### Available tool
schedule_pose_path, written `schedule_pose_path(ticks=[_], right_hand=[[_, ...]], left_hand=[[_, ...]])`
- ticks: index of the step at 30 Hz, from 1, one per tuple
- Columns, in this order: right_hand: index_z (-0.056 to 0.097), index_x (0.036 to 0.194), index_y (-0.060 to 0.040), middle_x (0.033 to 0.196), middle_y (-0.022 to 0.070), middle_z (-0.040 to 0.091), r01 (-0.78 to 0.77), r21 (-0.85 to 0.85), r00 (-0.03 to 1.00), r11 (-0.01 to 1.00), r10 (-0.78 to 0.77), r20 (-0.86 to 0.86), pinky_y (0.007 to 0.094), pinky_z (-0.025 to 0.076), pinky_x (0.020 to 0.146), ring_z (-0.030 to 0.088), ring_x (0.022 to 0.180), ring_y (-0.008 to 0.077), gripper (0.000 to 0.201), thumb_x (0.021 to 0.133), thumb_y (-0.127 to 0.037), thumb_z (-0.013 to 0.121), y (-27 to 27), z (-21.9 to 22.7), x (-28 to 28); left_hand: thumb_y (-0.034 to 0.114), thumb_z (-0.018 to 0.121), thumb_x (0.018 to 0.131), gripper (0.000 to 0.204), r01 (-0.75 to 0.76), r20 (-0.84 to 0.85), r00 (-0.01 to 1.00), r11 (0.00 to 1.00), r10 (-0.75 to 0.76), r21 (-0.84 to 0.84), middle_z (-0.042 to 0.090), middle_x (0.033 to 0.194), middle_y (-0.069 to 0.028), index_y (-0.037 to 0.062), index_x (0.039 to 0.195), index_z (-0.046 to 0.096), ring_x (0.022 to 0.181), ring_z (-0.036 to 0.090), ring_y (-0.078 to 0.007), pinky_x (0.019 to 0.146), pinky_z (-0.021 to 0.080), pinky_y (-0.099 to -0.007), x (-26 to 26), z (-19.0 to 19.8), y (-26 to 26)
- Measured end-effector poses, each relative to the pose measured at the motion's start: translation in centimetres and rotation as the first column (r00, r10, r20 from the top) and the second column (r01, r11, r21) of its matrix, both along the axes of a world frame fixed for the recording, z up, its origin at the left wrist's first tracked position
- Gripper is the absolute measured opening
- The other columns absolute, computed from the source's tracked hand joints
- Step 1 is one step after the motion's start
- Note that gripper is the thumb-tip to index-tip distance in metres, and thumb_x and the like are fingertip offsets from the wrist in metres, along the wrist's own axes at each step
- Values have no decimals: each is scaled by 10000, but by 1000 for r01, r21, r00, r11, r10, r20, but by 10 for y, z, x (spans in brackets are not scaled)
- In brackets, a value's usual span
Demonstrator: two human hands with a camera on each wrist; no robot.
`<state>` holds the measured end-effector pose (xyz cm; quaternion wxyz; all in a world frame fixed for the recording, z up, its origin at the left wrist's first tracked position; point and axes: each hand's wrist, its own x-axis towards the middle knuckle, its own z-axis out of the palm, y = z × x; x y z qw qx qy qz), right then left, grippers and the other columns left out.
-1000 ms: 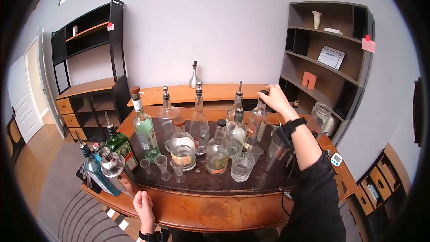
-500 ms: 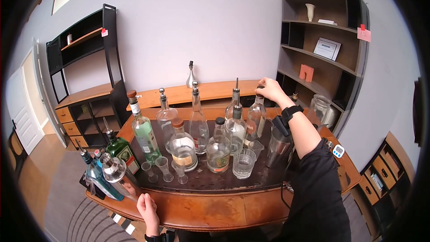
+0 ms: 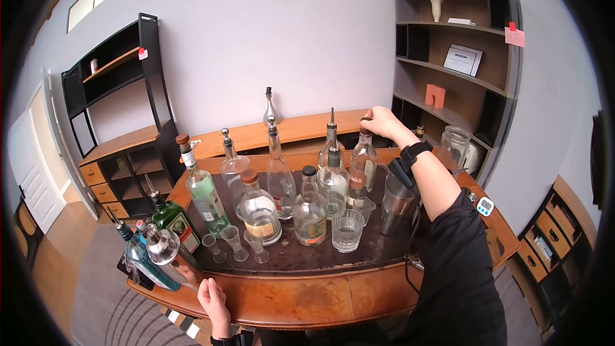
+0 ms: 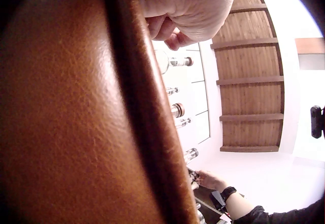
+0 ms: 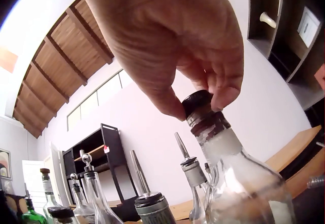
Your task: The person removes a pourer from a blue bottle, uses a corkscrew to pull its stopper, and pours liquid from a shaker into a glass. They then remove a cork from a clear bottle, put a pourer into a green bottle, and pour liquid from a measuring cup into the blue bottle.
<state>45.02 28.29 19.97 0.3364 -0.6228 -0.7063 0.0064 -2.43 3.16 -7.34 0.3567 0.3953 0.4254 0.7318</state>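
Observation:
My right hand (image 3: 380,122) reaches over to the back right of the table. Its thumb and fingers pinch the black stopper (image 5: 197,101) at the top of a clear glass bottle (image 3: 362,165), which stands upright. Torn brown wrapping (image 5: 209,125) clings to the neck just below the stopper. My left hand (image 3: 214,304) rests at the table's front edge with fingers loosely curled and nothing in them. Close to it stands a metal cocktail shaker (image 3: 168,250). In the left wrist view, brown leather padding (image 4: 66,107) fills the left side.
Two bottles with pour spouts (image 3: 331,136) (image 3: 333,176) stand left of the pinched bottle. In front are a cut glass tumbler (image 3: 346,234) and a metal shaker tin (image 3: 395,208). Several small glasses (image 3: 235,243) and more bottles (image 3: 208,192) occupy the left side.
The head view has shifted, so the bottles and the right hand appear a little further left. The right hand keeps its pinch on the stopper; the left hand stays by the shaker.

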Motion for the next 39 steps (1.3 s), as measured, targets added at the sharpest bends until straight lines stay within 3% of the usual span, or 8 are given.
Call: schedule_pose_path(ticks=[5,8,13,14,16,26,36,39], right_hand=[[702,696,33,639,145,663,68,31,998,997,-68,15,334,527,599,670,631,199,351,698,-316,741,-12,-1,-4],[679,733,42,667,130,674,99,-12,988,995,-100,-114,323,524,586,660,627,176,407,707,-353,774,-15,-6,-7],[576,857,24,706,100,652,85,143,959,986,-42,-281,286,501,547,619,602,123,410,748,-306,793,-4,-28,-3],[576,857,24,706,100,652,90,146,957,985,-45,-286,286,501,547,619,602,123,410,748,-306,793,-1,-33,-1],[612,821,67,752,191,680,93,296,964,951,-11,-266,379,536,689,685,687,287,384,747,-285,747,-1,-40,-2],[488,937,47,728,101,619,16,130,879,991,48,-474,255,503,449,615,537,123,382,829,-226,732,-15,-37,-8],[479,987,57,759,113,623,30,176,907,984,48,-419,256,516,455,623,545,125,406,854,-246,715,-22,-39,-15],[495,1011,52,737,85,628,4,139,852,990,69,-519,256,518,450,623,530,123,405,854,-251,712,-17,-41,-13]], left_hand=[[218,515,1020,353,-6,20,1000,1000,6,5,344,587,67,134,699,395,457,258,-3,399,184,-196,0,-1,1],[214,513,1020,352,1,26,1000,1000,-1,2,344,585,66,135,698,395,456,256,-5,398,185,-198,0,-1,1],[201,513,1020,364,-3,10,1000,1000,3,6,337,583,68,142,689,373,456,247,-6,396,182,-199,1,-1,1],[197,513,1019,369,-12,3,1000,1000,12,11,334,583,69,145,685,365,456,244,-5,395,181,-199,1,0,1],[194,514,1018,370,-9,4,1000,1000,8,6,331,582,70,147,685,360,456,242,-5,394,178,-199,0,-2,1],[219,532,1012,327,-4,-5,1000,1000,4,16,332,552,79,158,717,403,424,244,-12,385,178,-209,-4,-10,5],[198,531,1010,350,-19,14,1000,1000,19,14,347,578,71,146,695,387,442,241,-1,386,164,-192,-1,-4,3],[197,532,1008,353,-12,20,1000,1000,12,8,352,580,72,144,691,387,457,254,-3,399,179,-189,0,-4,2]])
